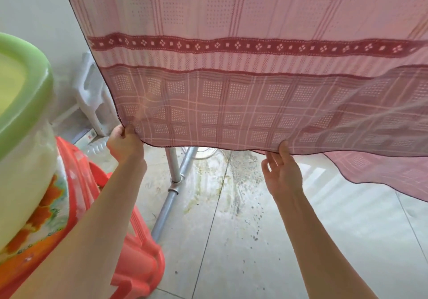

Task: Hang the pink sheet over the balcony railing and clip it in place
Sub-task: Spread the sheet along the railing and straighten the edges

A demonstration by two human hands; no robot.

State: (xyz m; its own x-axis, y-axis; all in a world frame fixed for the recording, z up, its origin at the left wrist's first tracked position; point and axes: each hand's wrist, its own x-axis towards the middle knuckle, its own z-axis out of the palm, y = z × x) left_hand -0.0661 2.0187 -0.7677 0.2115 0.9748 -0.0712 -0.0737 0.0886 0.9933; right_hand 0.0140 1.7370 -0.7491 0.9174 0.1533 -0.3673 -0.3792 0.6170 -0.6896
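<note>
- Two bare hands meet the bottom hem of the pink checked sheet point(231, 67), which hangs across the view from 9 to 3 o'clock.
- Left hand point(124, 142) pinches the hem's lower left corner at 8 o'clock.
- Right hand point(282, 173), fingers straight, touches the hem at 5 o'clock.
- Green-rimmed tub point(20, 118) sits on a red plastic stool point(136, 252) at 8 o'clock.
- Grey metal pole point(172, 183) stands below the hem.

Both bare forearms reach up from the bottom of the frame toward its middle, the left from the lower left corner and the right from the lower right. The left hand point(125, 140) is closed in a fist, thumb and fingers pinching the sheet point(231, 67) at its bottom corner. The right hand point(283, 171) is raised, palm turned toward the camera, fingers loosely extended, its fingertips touching the lower hem.
</note>
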